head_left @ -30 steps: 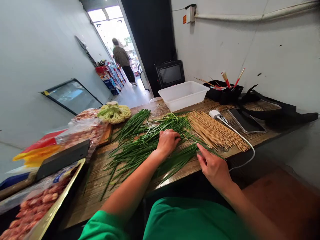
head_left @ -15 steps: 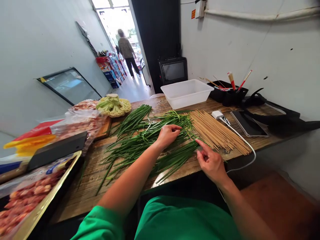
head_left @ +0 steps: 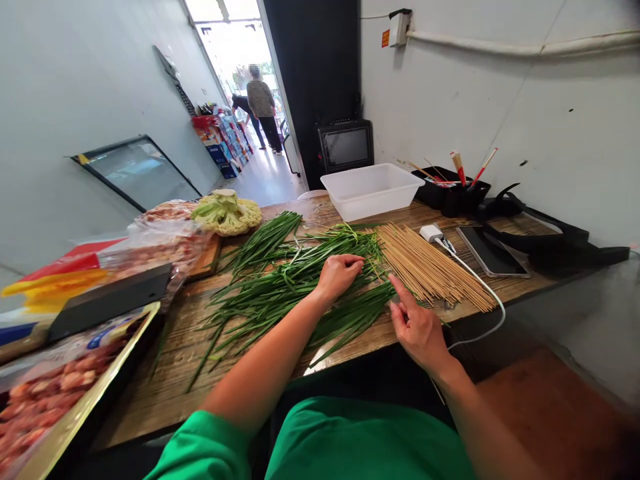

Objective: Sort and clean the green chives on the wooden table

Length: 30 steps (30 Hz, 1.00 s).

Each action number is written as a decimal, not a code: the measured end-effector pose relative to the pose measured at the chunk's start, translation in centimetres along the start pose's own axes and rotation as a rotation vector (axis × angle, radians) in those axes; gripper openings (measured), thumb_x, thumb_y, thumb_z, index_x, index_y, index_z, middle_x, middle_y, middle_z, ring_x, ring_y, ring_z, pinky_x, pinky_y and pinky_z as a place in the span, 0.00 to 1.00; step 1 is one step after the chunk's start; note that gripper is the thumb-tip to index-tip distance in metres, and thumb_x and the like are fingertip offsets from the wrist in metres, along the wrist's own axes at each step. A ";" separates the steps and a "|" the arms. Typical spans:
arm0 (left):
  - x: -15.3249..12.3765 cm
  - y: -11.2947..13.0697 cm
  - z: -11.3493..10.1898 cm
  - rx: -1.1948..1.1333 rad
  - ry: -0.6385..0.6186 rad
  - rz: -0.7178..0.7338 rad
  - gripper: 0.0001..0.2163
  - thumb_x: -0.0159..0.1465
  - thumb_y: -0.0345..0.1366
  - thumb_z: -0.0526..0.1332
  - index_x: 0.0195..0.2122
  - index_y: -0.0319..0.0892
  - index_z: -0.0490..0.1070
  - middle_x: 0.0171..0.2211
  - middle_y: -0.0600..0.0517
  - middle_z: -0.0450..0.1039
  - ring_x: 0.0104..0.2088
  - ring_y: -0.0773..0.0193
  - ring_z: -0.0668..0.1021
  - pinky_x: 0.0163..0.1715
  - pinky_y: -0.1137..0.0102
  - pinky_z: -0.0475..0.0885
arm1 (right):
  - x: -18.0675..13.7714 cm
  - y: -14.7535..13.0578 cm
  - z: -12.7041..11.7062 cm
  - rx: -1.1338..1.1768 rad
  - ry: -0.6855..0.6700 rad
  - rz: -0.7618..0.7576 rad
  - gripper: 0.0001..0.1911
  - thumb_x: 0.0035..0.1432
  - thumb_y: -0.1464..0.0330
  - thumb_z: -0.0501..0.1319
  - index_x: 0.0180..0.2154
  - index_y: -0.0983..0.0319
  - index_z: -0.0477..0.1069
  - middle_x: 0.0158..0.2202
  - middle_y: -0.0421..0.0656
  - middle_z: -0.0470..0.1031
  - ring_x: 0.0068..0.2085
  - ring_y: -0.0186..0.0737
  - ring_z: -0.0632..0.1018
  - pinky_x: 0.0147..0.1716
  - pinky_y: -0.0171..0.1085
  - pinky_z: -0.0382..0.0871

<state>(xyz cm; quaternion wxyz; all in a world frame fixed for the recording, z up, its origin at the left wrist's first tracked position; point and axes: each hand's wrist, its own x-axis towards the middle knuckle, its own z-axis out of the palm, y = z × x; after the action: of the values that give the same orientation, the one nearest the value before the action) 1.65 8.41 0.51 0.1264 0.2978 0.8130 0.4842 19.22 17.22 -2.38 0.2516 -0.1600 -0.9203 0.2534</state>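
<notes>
Green chives (head_left: 270, 283) lie spread across the wooden table (head_left: 165, 393). My left hand (head_left: 340, 273) rests on the chive pile with its fingers curled down into the stalks. My right hand (head_left: 417, 327) sits at the table's front edge, fingers pinched on the ends of a small bunch of chives (head_left: 360, 310). A heap of bamboo skewers (head_left: 430, 267) lies just right of both hands.
A white plastic tub (head_left: 373, 190) stands behind the skewers, a black holder with chopsticks (head_left: 453, 190) beside it. A charger cable (head_left: 470, 270) and a tablet (head_left: 493, 250) lie to the right. A cauliflower (head_left: 227, 212), bagged meat (head_left: 165, 250) and a meat tray (head_left: 55, 400) are left. A person (head_left: 263, 107) stands in the doorway.
My left hand lifted slightly and its fingers curled over the chives. My right hand drew a little nearer to me. The person in the doorway walked farther off.
</notes>
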 end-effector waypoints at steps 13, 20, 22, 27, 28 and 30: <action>0.0 -0.4 0.4 -0.071 -0.039 0.046 0.14 0.58 0.35 0.56 0.42 0.36 0.76 0.24 0.52 0.76 0.21 0.71 0.71 0.25 0.76 0.66 | -0.3 0.5 0.4 -0.110 0.024 -0.132 0.24 0.64 0.69 0.46 0.61 0.58 0.55 0.42 0.45 0.78 0.32 0.36 0.78 0.33 0.32 0.69; 0.2 -0.8 0.5 -0.076 -0.040 0.042 0.15 0.58 0.35 0.56 0.42 0.36 0.76 0.24 0.52 0.76 0.22 0.71 0.71 0.26 0.76 0.67 | -0.4 1.1 1.1 -0.169 0.068 -0.215 0.22 0.64 0.69 0.47 0.58 0.65 0.61 0.45 0.50 0.76 0.37 0.38 0.79 0.38 0.34 0.72; 0.2 -0.8 0.5 -0.080 -0.046 0.047 0.15 0.58 0.36 0.56 0.41 0.36 0.76 0.24 0.52 0.76 0.22 0.71 0.71 0.26 0.76 0.67 | -0.3 1.1 1.3 -0.200 0.095 -0.222 0.22 0.64 0.69 0.47 0.57 0.67 0.62 0.48 0.51 0.75 0.39 0.40 0.79 0.38 0.34 0.72; 0.0 -0.6 0.4 -0.097 -0.057 0.040 0.14 0.58 0.35 0.57 0.41 0.35 0.76 0.24 0.51 0.76 0.21 0.71 0.70 0.25 0.76 0.66 | -0.2 1.0 1.5 -0.242 0.114 -0.254 0.21 0.64 0.70 0.47 0.56 0.68 0.64 0.48 0.50 0.75 0.41 0.39 0.79 0.38 0.33 0.73; 0.0 -0.6 0.3 -0.098 -0.056 0.028 0.14 0.58 0.35 0.57 0.41 0.35 0.76 0.24 0.52 0.76 0.21 0.72 0.70 0.24 0.76 0.66 | -0.3 1.0 1.5 -0.242 0.131 -0.269 0.20 0.64 0.70 0.47 0.55 0.68 0.64 0.48 0.50 0.75 0.40 0.39 0.79 0.38 0.33 0.73; -0.1 -0.5 0.3 -0.097 -0.050 0.011 0.14 0.58 0.35 0.57 0.41 0.35 0.76 0.24 0.52 0.76 0.20 0.72 0.69 0.24 0.77 0.66 | -0.3 1.0 1.5 -0.240 0.177 -0.300 0.20 0.64 0.71 0.48 0.55 0.69 0.64 0.47 0.50 0.75 0.39 0.38 0.80 0.37 0.32 0.73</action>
<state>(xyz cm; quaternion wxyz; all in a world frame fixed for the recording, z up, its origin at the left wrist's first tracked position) 1.68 8.40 -0.08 0.1581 0.3080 0.7835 0.5160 18.77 17.34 -4.19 0.3457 -0.0715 -0.9316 0.0866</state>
